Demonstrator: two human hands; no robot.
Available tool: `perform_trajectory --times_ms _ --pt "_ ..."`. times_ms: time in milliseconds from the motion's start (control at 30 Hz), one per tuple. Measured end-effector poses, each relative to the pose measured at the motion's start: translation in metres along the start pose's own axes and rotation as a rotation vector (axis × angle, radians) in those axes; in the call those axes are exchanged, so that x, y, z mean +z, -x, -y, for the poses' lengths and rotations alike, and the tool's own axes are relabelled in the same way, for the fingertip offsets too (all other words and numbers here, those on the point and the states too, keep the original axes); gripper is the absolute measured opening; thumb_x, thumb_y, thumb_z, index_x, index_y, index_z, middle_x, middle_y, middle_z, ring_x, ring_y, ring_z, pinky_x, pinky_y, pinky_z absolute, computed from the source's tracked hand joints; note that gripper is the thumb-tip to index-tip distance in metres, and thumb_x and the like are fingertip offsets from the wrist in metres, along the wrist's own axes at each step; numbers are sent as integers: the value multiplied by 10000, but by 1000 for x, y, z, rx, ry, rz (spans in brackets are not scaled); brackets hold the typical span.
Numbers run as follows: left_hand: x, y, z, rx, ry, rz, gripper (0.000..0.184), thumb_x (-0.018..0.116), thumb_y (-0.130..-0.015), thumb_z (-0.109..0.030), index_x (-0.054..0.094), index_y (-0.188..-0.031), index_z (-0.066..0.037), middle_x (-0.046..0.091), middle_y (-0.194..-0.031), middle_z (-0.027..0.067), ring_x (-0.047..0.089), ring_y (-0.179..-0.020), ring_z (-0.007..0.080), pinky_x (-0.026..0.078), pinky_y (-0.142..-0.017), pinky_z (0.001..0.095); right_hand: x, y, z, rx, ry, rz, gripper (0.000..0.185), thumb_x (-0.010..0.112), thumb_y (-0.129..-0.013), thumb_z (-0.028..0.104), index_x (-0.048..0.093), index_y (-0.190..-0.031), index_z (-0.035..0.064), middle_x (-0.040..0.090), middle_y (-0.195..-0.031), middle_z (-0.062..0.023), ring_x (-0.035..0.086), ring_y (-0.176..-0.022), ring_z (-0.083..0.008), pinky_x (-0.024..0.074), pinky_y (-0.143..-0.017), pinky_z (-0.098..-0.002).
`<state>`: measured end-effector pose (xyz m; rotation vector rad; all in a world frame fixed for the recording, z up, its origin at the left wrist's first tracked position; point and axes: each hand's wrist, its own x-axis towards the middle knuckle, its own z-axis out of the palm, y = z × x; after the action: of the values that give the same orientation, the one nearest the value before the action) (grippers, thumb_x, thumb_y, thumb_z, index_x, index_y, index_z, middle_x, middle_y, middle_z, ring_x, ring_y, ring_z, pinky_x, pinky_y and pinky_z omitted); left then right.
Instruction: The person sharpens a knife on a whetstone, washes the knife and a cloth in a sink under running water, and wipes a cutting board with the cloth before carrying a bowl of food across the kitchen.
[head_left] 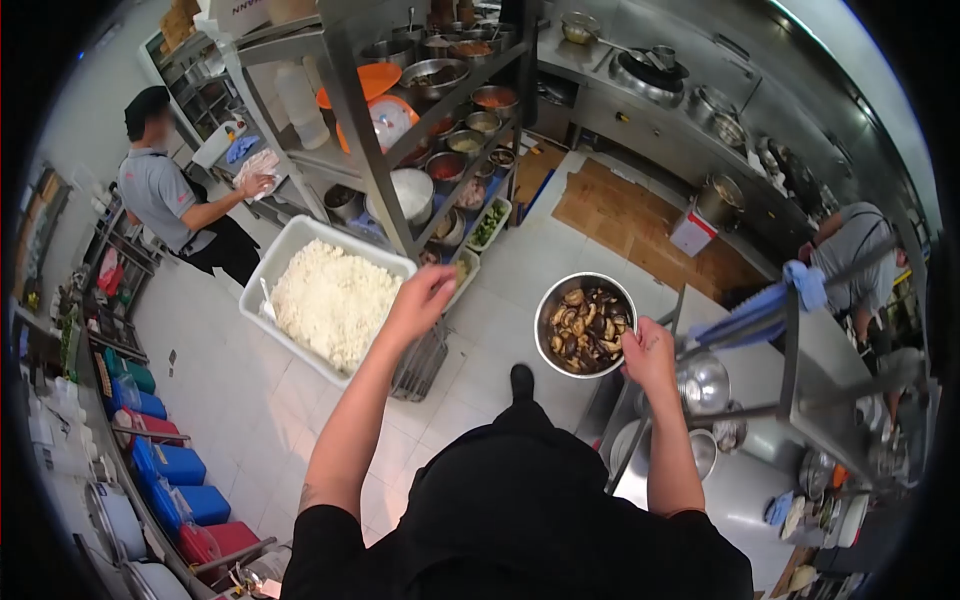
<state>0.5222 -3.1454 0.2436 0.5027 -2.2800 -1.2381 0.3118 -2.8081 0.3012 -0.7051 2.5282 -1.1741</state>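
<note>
My right hand (650, 355) grips the rim of a round metal bowl (540, 345) on its right side. The bowl is held above the floor and contains sliced brown mushrooms (588, 325). Out to the left, my left hand (422, 303) is raised with its fingers stretched and nothing in them. It overlaps the right edge of a large white tub (385, 257); whether it touches the tub I cannot tell. White cooked rice (330, 305) fills the tub, and a pale utensil handle (267, 296) leans at its left end.
A metal shelf rack (370, 130) with bowls of ingredients stands ahead. A stove counter (640, 130) runs along the back right. One person (165, 190) stands at the left, another (855, 260) at the far right. Lidded blue bins (170, 462) line the left. Cardboard (640, 220) covers part of the floor.
</note>
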Motion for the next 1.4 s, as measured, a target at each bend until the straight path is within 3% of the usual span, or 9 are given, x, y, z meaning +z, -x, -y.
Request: perform_trajectory --times_ms 100,200,300,500,667,700,867,1000,1400 --pt "-15 -97 -56 316 -225 -116 315 647 -925 -124 631 -1217 -6 639 -1178 174 632 -1091 370 516 -909 405 15 -83 -2 -125 122 -39 158 596 -851 103 575 -796 -44 582 -615 -180 608 -556 -282 472 -561 -408" --pt "-29 -177 -81 313 -399 -267 350 643 -927 -75 606 -1272 -28 637 -1223 166 671 -1014 294 545 -859 373 40 -176 -37 -222 32 19 143 605 -846 98 580 -810 -39 587 -632 -188 589 -553 -308 464 -554 -418" --pt "-47 -255 -65 312 -596 -460 381 594 -868 0 614 -1248 -24 597 -1305 185 613 -1120 404 528 -901 451 42 -257 -22 -246 50 118 132 617 -836 82 570 -802 -37 600 -660 -223 607 -592 -374 471 -571 -436" --pt "-70 -336 -18 -12 -778 -521 320 642 -826 3 672 -1135 -72 651 -1186 129 652 -1036 366 539 -830 444 29 -388 11 -382 99 195 139 618 -835 66 544 -766 -30 588 -666 -252 617 -625 -422 466 -578 -458" --pt "-62 -353 -5 -104 -770 -559 217 732 -792 -28 654 -995 -41 653 -1004 129 657 -904 366 521 -734 436 12 -465 34 -507 39 307 168 616 -840 62 506 -742 -19 538 -609 -208 610 -588 -356 444 -560 -462" --pt "-60 -356 -5 -122 -749 -582 210 732 -797 -28 653 -992 -41 654 -1003 129 658 -894 359 523 -732 429 4 -475 48 -500 -31 347 185 606 -861 54 495 -726 -9 525 -569 -128 610 -526 -227 453 -498 -402" --pt "-57 -367 -8 4 -790 -674 191 738 -808 -36 646 -975 -32 657 -995 127 659 -853 324 523 -714 401 -26 -517 120 -442 -226 559 198 573 -914 49 525 -727 7 558 -600 -16 580 -454 -97 456 -407 -262" --pt "-64 -366 -30 100 -825 -706 199 743 -795 -12 630 -959 -13 639 -957 135 643 -805 307 517 -690 378 -44 -525 192 -416 -322 716 117 525 -946 61 604 -899 -10 628 -679 -25 617 -520 -92 503 -422 -241" --pt "-36 -235 -98 172 -724 -619 266 680 -654 100 646 -876 -44 649 -940 115 629 -840 313 513 -723 391 1 -544 327 -715 -350 714 183 541 -965 133 629 -947 -26 677 -714 -76 637 -512 -124 529 -455 -236"
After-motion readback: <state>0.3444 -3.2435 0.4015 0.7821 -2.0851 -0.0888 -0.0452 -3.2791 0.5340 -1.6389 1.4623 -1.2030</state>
